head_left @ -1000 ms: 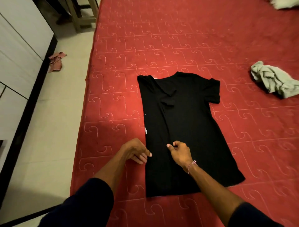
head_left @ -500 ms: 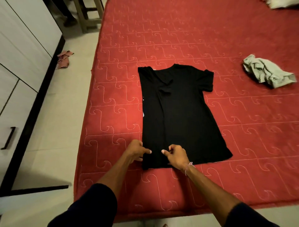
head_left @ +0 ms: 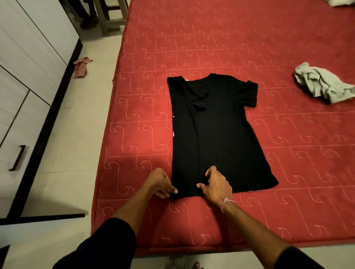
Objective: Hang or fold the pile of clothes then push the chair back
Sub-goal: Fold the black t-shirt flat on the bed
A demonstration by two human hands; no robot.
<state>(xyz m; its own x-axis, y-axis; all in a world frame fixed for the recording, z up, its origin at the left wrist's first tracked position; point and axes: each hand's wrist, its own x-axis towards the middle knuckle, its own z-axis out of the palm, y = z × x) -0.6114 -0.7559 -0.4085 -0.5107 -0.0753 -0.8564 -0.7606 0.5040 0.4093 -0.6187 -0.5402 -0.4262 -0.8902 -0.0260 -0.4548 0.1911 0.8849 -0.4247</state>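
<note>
A black t-shirt (head_left: 215, 130) lies flat on the red quilted bed (head_left: 249, 48), its left side folded in, neck pointing away from me. My left hand (head_left: 160, 183) pinches the hem at the shirt's near left corner. My right hand (head_left: 217, 185) sits on the near hem towards the middle, fingers curled into the fabric and thumb spread. A crumpled pale grey-green garment (head_left: 322, 84) lies on the bed at the right. A wooden chair (head_left: 109, 17) stands on the floor beyond the bed's far left corner, only its legs in view.
A white wardrobe with black trim and a dark handle (head_left: 17, 158) runs along the left. A small reddish cloth (head_left: 81, 66) lies on the pale floor beside it. Another pale cloth (head_left: 342, 2) shows at the bed's top right edge.
Both hands have slid down the shirt from its lower middle to the near hem. The view has pulled back, so the bed's front edge and the floor below it now show.
</note>
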